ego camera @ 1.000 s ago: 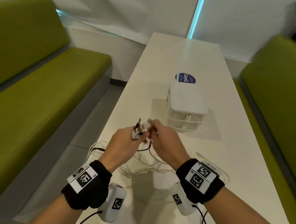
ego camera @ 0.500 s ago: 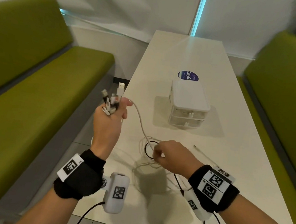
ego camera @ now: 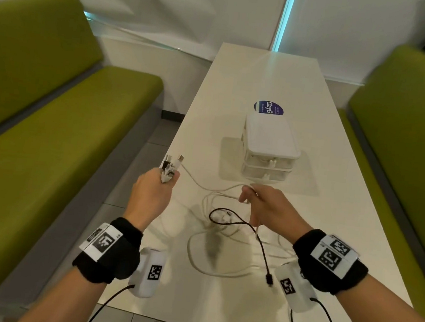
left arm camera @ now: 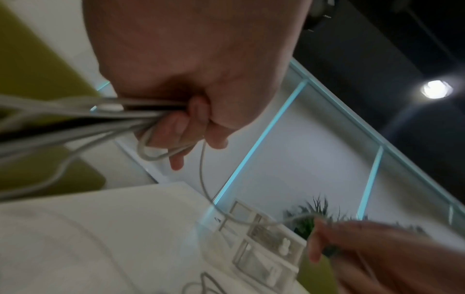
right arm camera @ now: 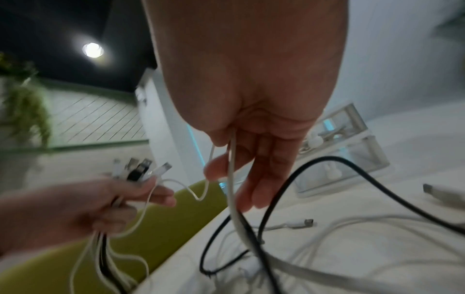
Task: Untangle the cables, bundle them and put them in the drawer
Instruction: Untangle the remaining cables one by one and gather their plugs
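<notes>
My left hand is raised over the table's left edge and grips a bunch of cable plug ends, white and black, that stick up from the fist. In the left wrist view its fingers curl round several cords. One white cable sags from that bunch to my right hand, which pinches it between thumb and fingers. A black cable loops under the right hand and ends in a plug. More white cables lie tangled on the table.
A white two-drawer unit, both drawers shut, stands on the white table beyond my hands, with a round blue sticker behind it. Green benches flank the table. A loose USB plug lies on the tabletop.
A second ago both hands met at the plug bunch. The left hand then lifted the bunch up and left and has now come lower. The right hand slid away along the white cable.
</notes>
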Demonstrator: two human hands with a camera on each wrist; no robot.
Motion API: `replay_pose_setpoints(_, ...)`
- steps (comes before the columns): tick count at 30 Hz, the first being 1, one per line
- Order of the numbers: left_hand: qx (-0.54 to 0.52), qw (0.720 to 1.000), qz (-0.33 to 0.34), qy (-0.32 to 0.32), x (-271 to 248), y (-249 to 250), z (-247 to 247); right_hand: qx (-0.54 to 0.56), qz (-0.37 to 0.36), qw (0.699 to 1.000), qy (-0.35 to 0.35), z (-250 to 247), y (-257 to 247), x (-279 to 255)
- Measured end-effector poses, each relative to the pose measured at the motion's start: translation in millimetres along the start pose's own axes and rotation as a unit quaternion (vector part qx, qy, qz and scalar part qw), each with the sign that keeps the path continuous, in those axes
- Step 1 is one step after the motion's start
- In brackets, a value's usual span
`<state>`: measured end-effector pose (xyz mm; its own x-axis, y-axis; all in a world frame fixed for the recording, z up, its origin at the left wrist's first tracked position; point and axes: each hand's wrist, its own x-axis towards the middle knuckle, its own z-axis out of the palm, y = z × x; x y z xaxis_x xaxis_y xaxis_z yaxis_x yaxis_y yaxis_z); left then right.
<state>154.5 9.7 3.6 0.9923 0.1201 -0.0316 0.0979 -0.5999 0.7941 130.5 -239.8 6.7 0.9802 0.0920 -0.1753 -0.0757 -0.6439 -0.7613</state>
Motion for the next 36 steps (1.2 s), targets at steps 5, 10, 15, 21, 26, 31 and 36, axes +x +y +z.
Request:
replay_pose_setpoints(5,-0.024,0.983,0.130,0.127,-15,22,4,0.172,0.050,0.982,-0.057,-15,-11,-3)
replay_pose_setpoints(10,-0.096,0.956,0.225,0.159,-22,29,11,0.151,0.033,0.988,0.013,-25,-22,-5)
replay_pose_setpoints(15,-0.236,0.925,0.213,0.208,-18,20,7,-0.172,-0.087,0.978,0.074,-46,-38,-15)
replay_pose_setpoints(21,-0.306,0.900,0.233,0.204,-27,22,8,0.081,-0.036,0.996,0.029,-62,-52,-16)
replay_pose_setpoints(26,-0.310,0.918,0.186,0.161,-36,23,18,0.153,-0.080,0.983,0.062,-62,-66,-20)
replay_pose_setpoints(31,-0.280,0.945,0.159,0.058,-43,30,18,0.156,-0.134,0.978,0.044,-61,-76,-26)
replay_pose_setpoints(36,-0.252,0.947,0.194,-0.031,-44,44,19,0.184,-0.178,0.967,-0.005,-53,-87,-31)
